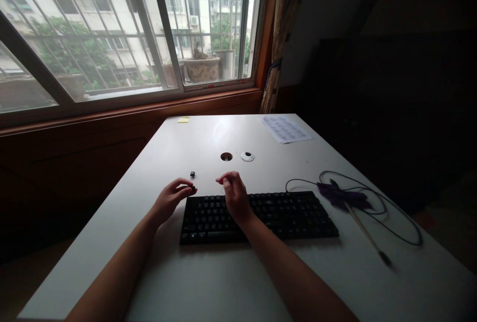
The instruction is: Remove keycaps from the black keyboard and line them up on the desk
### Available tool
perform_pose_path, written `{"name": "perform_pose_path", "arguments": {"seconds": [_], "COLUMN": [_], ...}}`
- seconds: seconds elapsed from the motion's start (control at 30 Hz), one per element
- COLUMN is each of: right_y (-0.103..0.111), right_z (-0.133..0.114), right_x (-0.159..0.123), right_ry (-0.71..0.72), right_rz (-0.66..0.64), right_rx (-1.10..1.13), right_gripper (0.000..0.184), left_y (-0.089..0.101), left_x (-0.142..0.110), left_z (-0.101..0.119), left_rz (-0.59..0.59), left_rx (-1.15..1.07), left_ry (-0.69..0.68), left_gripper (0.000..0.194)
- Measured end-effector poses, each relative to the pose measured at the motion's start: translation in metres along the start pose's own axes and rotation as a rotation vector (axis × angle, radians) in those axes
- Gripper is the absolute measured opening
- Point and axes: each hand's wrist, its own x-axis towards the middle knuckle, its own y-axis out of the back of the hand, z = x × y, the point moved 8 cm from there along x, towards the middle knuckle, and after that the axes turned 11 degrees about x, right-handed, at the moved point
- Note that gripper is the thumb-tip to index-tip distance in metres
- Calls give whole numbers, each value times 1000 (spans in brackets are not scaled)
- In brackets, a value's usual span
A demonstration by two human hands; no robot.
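A black keyboard [261, 215] lies across the white table [208, 277]. My left hand [172, 198] hovers just left of the keyboard's far corner, its fingers pinched on a small dark piece that looks like a keycap. My right hand [234, 195] is above the keyboard's far edge, fingers pinched on a small red thing I cannot make out. Another small dark keycap [193, 174] sits on the table just beyond my left hand.
A purple duster with a long stick [346, 200] and the keyboard's looped black cable [395, 212] lie at the right. A cable hole [226, 156] and its white cap [247, 156] are beyond. A printed sheet [286, 128] and yellow note [183, 120] lie far back.
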Motion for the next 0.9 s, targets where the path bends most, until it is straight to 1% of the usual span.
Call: {"name": "perform_pose_path", "arguments": {"seconds": [0.1,0.2,0.33,0.47,0.6,0.77,0.83,0.9], "right_y": [-12,-26,-37,-41,-42,-43,-42,-41], "right_z": [-3,-8,-6,-1,2,-1,-3,-4], "right_x": [-4,-8,-12,-15,-16,-17,-15,-11], "right_ry": [32,97,128,134,130,135,137,130], "right_rz": [-132,-288,-409,-452,-454,-454,-449,-441], "right_rx": [-32,-86,-150,-230,-277,-294,-292,-287], "right_gripper": [17,19,18,22,20,20,20,20], "left_y": [-3,-9,-18,-21,-25,-26,-24,-16], "left_x": [-1,-2,-4,-5,-6,-7,-6,-4], "left_z": [-2,3,9,17,22,22,21,18], "left_rz": [-15,-37,-100,-108,-126,-147,-135,-94], "left_rx": [-63,-107,-93,-37,32,58,61,65], "left_ry": [18,-4,-36,-102,-134,-104,-88,-90], "left_gripper": [29,31,21,16,15,16,18,20]}}
